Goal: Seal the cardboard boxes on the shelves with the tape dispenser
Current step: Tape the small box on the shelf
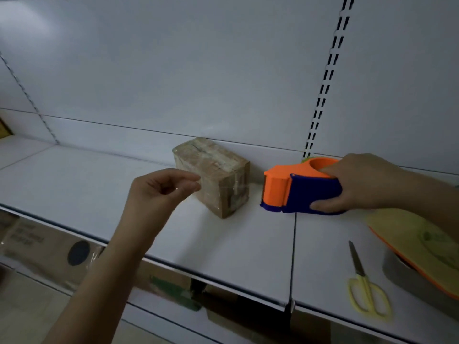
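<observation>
A small cardboard box (213,170), wrapped in clear tape, sits on the white shelf (74,184) near its back wall. My right hand (360,184) grips the orange and blue tape dispenser (298,189), which rests on the shelf just right of the box. My left hand (159,194) hovers in front of the box's left side, with thumb and fingertips pinched together. A faint strip of clear tape (250,188) seems to stretch from those fingers across the box front to the dispenser's mouth.
Yellow-handled scissors (365,284) lie on the shelf at the front right. Beside them are a grey tape roll (397,271) and a yellow and orange flat item (422,244). Larger cardboard boxes (49,247) stand on the shelf below.
</observation>
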`<action>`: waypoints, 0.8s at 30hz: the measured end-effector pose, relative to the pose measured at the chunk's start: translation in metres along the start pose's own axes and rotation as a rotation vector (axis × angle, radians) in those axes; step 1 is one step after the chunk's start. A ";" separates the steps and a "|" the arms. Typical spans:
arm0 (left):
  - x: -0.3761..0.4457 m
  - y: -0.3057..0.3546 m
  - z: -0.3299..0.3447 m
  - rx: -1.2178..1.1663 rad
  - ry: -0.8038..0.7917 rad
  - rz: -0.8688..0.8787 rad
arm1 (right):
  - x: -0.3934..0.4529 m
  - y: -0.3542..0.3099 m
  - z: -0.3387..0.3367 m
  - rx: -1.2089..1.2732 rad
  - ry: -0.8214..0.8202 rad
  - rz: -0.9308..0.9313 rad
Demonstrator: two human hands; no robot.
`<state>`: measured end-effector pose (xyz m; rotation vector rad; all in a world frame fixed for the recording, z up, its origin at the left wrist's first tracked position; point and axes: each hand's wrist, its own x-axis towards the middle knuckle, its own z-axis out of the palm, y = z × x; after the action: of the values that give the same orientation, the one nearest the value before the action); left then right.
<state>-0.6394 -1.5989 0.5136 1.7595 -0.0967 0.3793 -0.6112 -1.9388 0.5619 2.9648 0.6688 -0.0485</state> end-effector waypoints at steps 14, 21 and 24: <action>0.008 -0.011 0.035 -0.096 0.173 -0.242 | 0.091 -0.006 -0.077 0.011 -0.335 0.140; 0.012 -0.023 0.044 -0.146 0.197 -0.290 | 0.118 -0.017 -0.091 -0.108 -0.380 0.187; 0.013 -0.028 0.045 -0.165 0.197 -0.331 | 0.128 -0.023 -0.088 -0.131 -0.411 0.197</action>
<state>-0.6103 -1.6338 0.4831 1.5336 0.2937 0.2915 -0.5050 -1.8548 0.6409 2.7496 0.3124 -0.5562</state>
